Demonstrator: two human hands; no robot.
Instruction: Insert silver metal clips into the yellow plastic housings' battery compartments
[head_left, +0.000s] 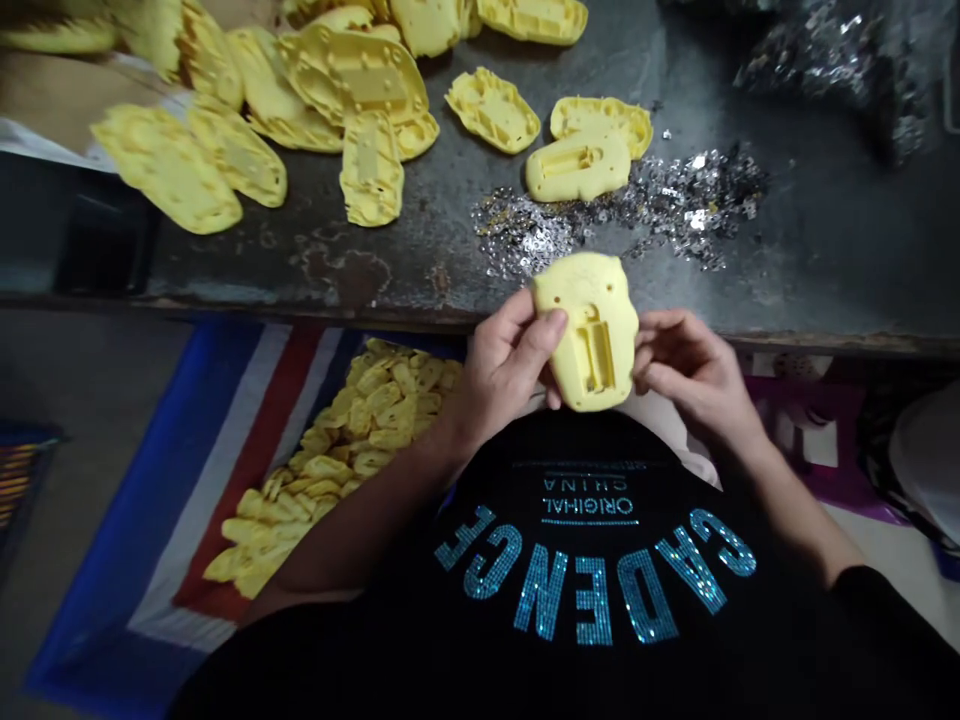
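My left hand [511,358] grips a yellow plastic shell [576,285] by its left side, thumb on the face and fingers behind. The shell is tilted up in front of my chest, its slotted battery compartment facing me. My right hand [686,370] is at the shell's right edge with fingers curled and thumb close to the forefinger; whatever lies between the fingertips is too small to make out. On the bench just beyond the shell is a spread of small shiny metal pieces [694,205]. Two more yellow shells [581,170] rest beside and partly over those pieces.
A heap of yellow shells [352,75] covers the back left of the dark bench [442,250]. Below its front edge, a striped blue, white and red sack [247,470] holds many yellow shells. A clear bag of metal pieces [825,55] lies at the back right.
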